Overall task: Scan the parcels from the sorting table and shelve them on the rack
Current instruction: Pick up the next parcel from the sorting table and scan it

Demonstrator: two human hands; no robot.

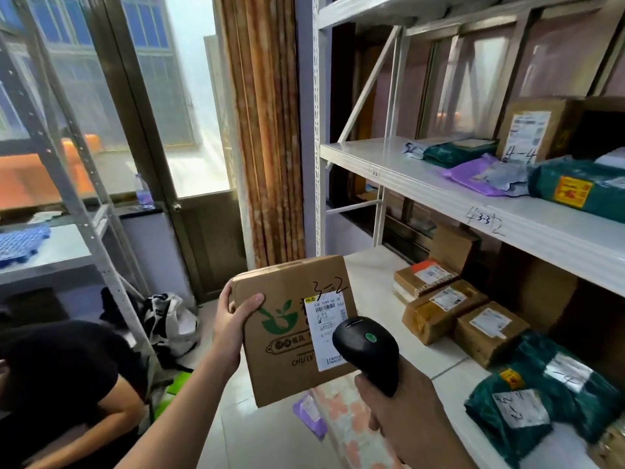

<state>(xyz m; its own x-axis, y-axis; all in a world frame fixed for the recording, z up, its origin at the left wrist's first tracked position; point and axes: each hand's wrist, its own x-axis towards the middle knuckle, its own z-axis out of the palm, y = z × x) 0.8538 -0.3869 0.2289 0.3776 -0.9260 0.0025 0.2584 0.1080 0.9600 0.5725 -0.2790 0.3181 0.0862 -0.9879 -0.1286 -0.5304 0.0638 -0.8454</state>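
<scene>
My left hand [233, 319] grips the upper left corner of a brown cardboard parcel [287, 360], held up in front of me. It bears a green logo, a white shipping label and a handwritten "3-2". My right hand [399, 411] grips the handle of a black barcode scanner [367, 350], whose head sits just in front of the parcel's label. The white metal rack [422, 184] stands to the right, with parcels on two shelves.
On the lower shelf lie small cardboard boxes [439, 309] and green bags [541, 394]; the upper shelf holds a purple bag [473, 172], green bags and a box [531, 130]. A person in black [61, 384] crouches at the left. A second rack [67, 245] stands by the window.
</scene>
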